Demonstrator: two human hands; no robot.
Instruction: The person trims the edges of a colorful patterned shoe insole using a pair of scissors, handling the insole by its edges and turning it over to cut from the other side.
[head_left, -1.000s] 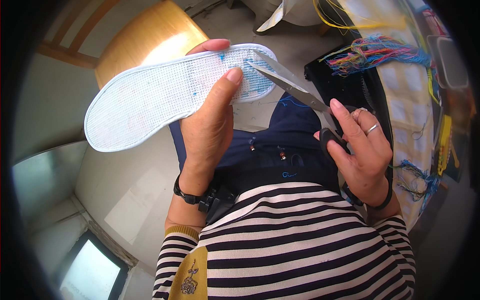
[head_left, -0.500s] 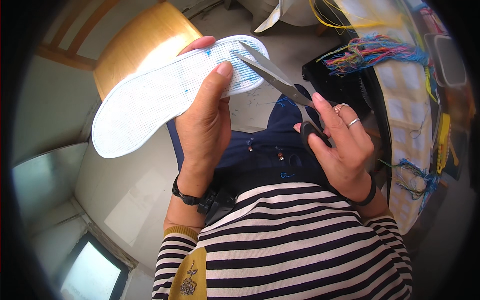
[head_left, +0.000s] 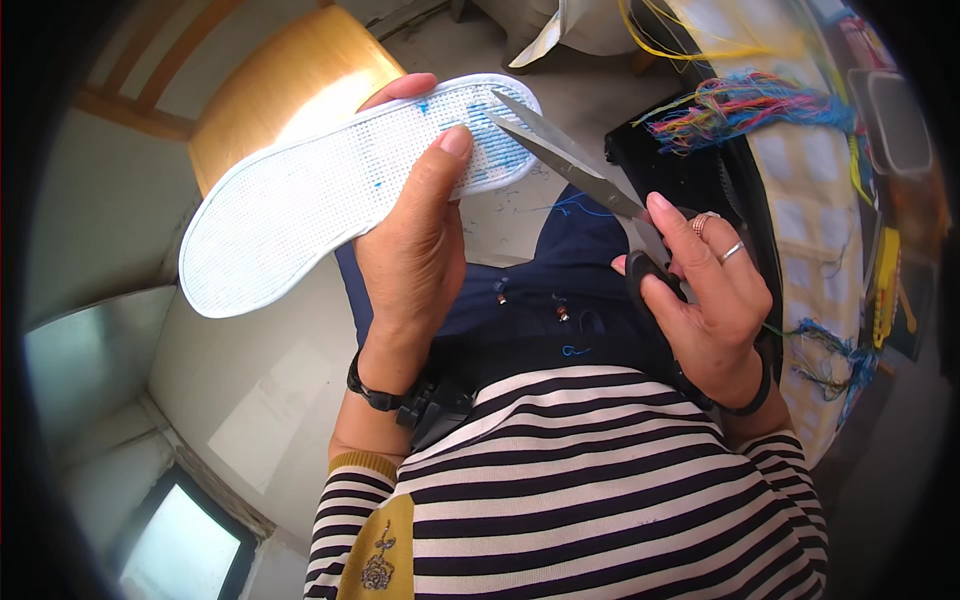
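Note:
A white mesh insole (head_left: 290, 220) with short blue stitches (head_left: 495, 150) at its toe end is held up, tilted, in my left hand (head_left: 410, 250), thumb across its face and fingers behind it. My right hand (head_left: 715, 300) grips a pair of steel scissors with black handles (head_left: 590, 180); the blades are slightly parted, with their points over the blue stitched area. Whether they touch the mesh I cannot tell. Loose blue threads (head_left: 578, 203) lie over my dark trouser leg (head_left: 565, 240) just below the scissors.
A wooden chair (head_left: 260, 70) stands behind the insole. On the right, a long checked cloth (head_left: 805, 210) bears a bundle of coloured threads (head_left: 750, 110) and another tangle (head_left: 835, 360), near a clear plastic box (head_left: 895, 120) and a black bag (head_left: 690, 180). A glass panel (head_left: 95, 370) is at left.
The insole, both hands and the scissors shifted left and upward half a second ago, and since then have moved slightly back to the right. The scissors remain at the stitched toe end.

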